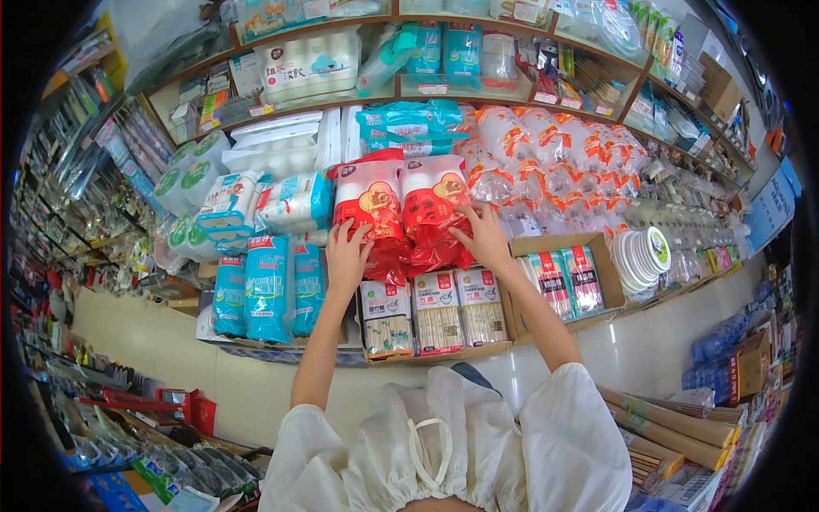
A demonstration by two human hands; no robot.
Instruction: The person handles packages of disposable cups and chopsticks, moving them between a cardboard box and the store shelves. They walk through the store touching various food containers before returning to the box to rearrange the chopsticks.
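Observation:
Two red-and-clear packs of white cups lie side by side on the display in front of me. My left hand (347, 254) is on the lower left end of the left cup pack (368, 198), its fingers bent over the red wrapping. At the lower right end of the right cup pack (432, 194), my right hand (484, 235) has its fingertips and thumb on the plastic. Crinkled red wrapping hangs between the hands. Just below stand packs of bamboo chopsticks (437, 311) in a cardboard box.
Blue packs (267, 288) stand at the left, near stacked white cups in blue wrapping (296, 203). Orange-printed clear bags (546, 162) are piled to the right. White round tubs (641, 260) sit beyond a cardboard box (610, 290). Loaded shelves (503, 101) rise behind.

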